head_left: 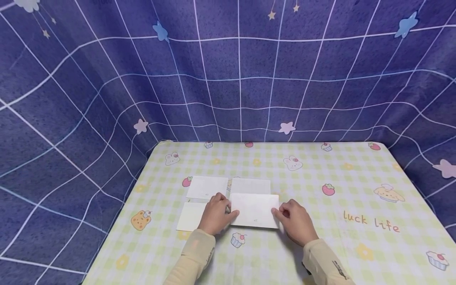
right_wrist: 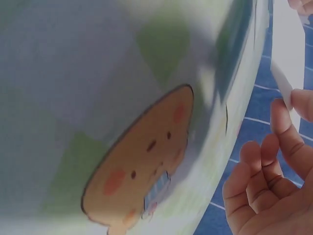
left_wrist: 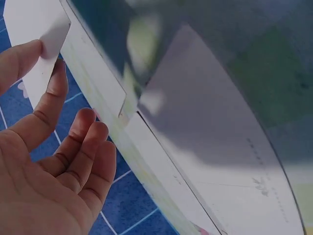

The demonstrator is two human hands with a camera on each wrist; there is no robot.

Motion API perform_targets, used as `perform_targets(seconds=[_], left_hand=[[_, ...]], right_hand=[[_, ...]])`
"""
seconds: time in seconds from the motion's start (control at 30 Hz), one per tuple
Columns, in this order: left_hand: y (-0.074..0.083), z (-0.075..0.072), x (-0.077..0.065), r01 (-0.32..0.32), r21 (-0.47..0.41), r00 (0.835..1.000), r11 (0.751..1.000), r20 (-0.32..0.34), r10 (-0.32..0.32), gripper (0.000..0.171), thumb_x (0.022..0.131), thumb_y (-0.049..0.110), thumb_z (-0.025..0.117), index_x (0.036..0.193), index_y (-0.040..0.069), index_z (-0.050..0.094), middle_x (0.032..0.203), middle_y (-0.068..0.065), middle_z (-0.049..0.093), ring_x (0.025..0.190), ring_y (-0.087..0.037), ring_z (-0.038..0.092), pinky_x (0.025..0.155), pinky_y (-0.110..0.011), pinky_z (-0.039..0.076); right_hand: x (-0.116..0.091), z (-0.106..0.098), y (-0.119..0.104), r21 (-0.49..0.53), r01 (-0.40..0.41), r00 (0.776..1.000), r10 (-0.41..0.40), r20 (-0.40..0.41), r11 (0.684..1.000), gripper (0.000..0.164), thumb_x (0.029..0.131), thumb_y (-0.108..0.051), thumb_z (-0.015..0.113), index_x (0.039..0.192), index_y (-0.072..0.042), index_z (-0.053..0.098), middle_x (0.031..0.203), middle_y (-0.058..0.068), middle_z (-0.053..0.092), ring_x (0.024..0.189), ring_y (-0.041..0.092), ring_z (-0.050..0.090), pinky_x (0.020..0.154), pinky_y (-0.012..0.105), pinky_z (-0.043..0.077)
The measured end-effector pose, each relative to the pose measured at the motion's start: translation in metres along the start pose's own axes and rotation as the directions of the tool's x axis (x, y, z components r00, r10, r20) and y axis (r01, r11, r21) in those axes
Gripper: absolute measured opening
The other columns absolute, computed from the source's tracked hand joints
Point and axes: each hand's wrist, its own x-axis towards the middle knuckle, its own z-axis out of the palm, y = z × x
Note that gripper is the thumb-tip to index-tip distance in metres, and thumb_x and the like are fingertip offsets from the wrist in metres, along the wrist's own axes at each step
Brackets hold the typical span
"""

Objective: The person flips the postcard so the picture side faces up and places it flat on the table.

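Observation:
A white rectangular card (head_left: 255, 209) is held level in front of me by both hands. My left hand (head_left: 216, 215) pinches its left edge between thumb and index finger; the other fingers curl loosely beneath, as the left wrist view shows. At the opposite edge, my right hand (head_left: 295, 221) pinches the card the same way. The card's near edge casts a shadow on the cloth, and small faint print shows near that edge. Just behind it lies a second white card (head_left: 251, 186), partly covered by the held one in the head view.
Two more white cards lie to the left: one at the back (head_left: 207, 187), and a nearer card (head_left: 190, 217) partly hidden by my left hand. A green-checked cloth (head_left: 320, 174) with cartoon prints covers the table. A dark blue curtain (head_left: 221, 91) hangs behind and along the sides.

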Motion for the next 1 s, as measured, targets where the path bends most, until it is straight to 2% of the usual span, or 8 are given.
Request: perform_targets(seconds=[0.23, 0.43, 0.73, 1.0], left_hand=[[0.006, 0.000, 0.002, -0.011, -0.033, 1.000, 0.999, 0.017, 0.011, 0.025, 0.091, 0.031, 0.074, 0.079, 0.012, 0.065, 0.109, -0.007, 0.056, 0.103, -0.027, 0.053, 0.093, -0.049, 0.046], [0.013, -0.002, 0.003, -0.046, -0.057, 0.999, 0.997, 0.004, 0.046, 0.024, 0.092, 0.030, 0.074, 0.080, 0.012, 0.065, 0.108, -0.007, 0.057, 0.101, -0.027, 0.054, 0.090, -0.048, 0.047], [0.022, -0.005, 0.008, -0.098, -0.052, 0.995, 0.994, -0.009, 0.098, 0.019, 0.093, 0.026, 0.073, 0.082, 0.012, 0.066, 0.108, -0.008, 0.058, 0.101, -0.028, 0.054, 0.090, -0.048, 0.047], [0.026, -0.004, 0.011, -0.107, -0.084, 0.994, 0.991, 0.020, 0.109, 0.016, 0.094, 0.024, 0.071, 0.085, 0.012, 0.067, 0.111, -0.008, 0.058, 0.107, -0.029, 0.055, 0.095, -0.050, 0.045]], right_hand=[[-0.001, -0.013, 0.000, 0.005, 0.007, 1.000, -0.007, -0.017, 1.000, 0.027, 0.097, -0.028, 0.070, 0.075, -0.016, 0.060, 0.081, 0.002, 0.049, 0.070, 0.017, 0.045, 0.067, 0.033, 0.038], [-0.001, -0.024, 0.002, -0.009, -0.002, 1.000, 0.002, -0.027, 1.000, 0.023, 0.097, -0.029, 0.070, 0.080, -0.014, 0.064, 0.087, 0.004, 0.054, 0.074, 0.020, 0.049, 0.072, 0.036, 0.043], [-0.002, -0.034, 0.004, -0.029, -0.026, 0.999, 0.025, -0.033, 0.999, 0.025, 0.097, -0.032, 0.069, 0.081, -0.014, 0.064, 0.087, 0.005, 0.053, 0.074, 0.021, 0.048, 0.069, 0.035, 0.040], [-0.005, -0.042, 0.005, -0.041, -0.035, 0.998, 0.033, -0.050, 0.999, 0.026, 0.098, -0.034, 0.068, 0.082, -0.014, 0.065, 0.088, 0.006, 0.053, 0.073, 0.021, 0.047, 0.066, 0.035, 0.039]])
